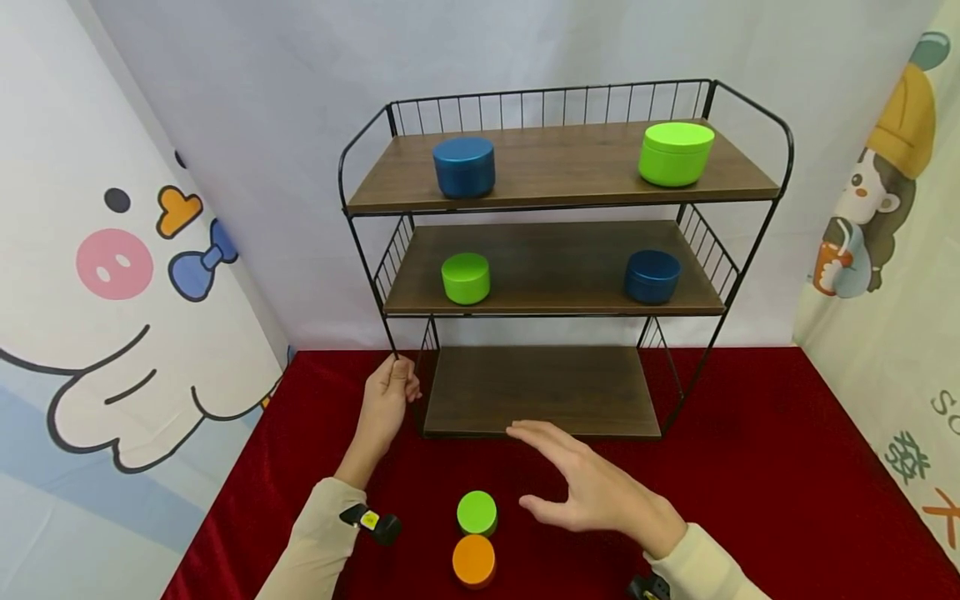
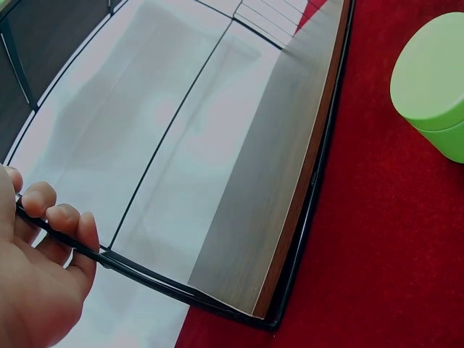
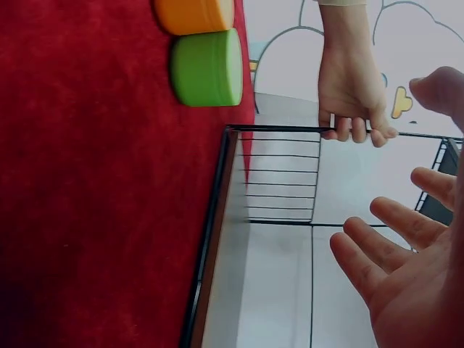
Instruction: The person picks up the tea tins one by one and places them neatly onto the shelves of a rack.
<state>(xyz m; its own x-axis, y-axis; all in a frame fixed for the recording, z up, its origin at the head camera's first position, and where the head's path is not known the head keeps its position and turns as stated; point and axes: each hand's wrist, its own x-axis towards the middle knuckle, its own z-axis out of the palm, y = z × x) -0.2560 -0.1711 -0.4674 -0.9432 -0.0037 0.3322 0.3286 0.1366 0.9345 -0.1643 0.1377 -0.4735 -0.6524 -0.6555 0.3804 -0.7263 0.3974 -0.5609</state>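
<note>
A three-tier shelf rack (image 1: 543, 392) with a black wire frame and brown wooden boards stands on the red cloth. My left hand (image 1: 387, 390) grips its left front post, low down between the middle and bottom boards; in the left wrist view its fingers (image 2: 64, 216) curl round the black rod. My right hand (image 1: 596, 483) hovers in front of the bottom board, fingers spread and holding nothing. Between my forearms sit a green round tin (image 1: 477, 512) and, nearer me, an orange round tin (image 1: 474, 561), touching or nearly so.
On the top board stand a blue tin (image 1: 464, 167) at left and a green tin (image 1: 676, 154) at right. The middle board bears a smaller green tin (image 1: 466, 278) and a dark blue tin (image 1: 652, 277). Printed curtains (image 1: 135, 250) flank the red cloth (image 1: 780, 467).
</note>
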